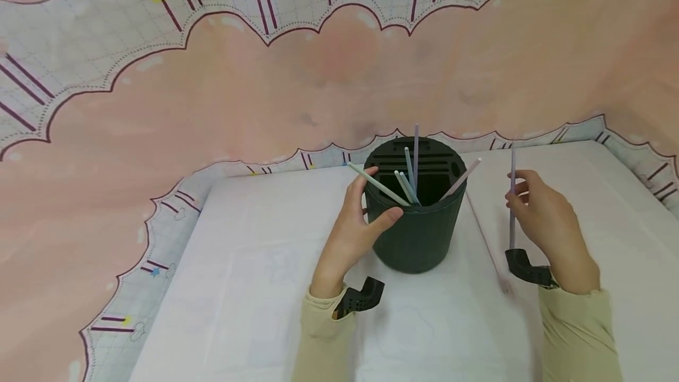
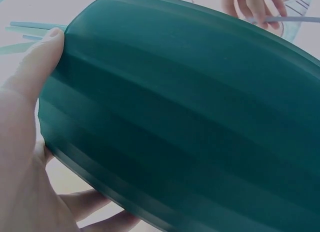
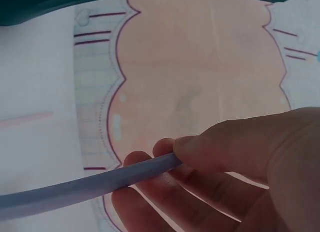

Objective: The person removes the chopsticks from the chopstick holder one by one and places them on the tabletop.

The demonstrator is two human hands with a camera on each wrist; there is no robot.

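A dark green bucket (image 1: 416, 240) with a slotted upper part stands upright on the white surface. My left hand (image 1: 350, 226) grips its near left side, thumb at the rim and the other fingers round the wall. Several thin pastel straws lean in its mouth, among them a pale green straw (image 1: 378, 184), a pink straw (image 1: 461, 179) and a tall purple straw (image 1: 416, 155). To the right of the bucket, my right hand (image 1: 551, 217) pinches another purple straw (image 3: 95, 186) between thumb and fingers. In the head view that straw points away from me.
A pink straw (image 1: 485, 240) lies on the white tabletop (image 1: 254, 276) between the bucket and my right hand. Beyond the table edge hangs or lies a peach patterned cloth (image 1: 339, 87) with scalloped borders. Each wrist wears a black camera mount (image 1: 363, 295).
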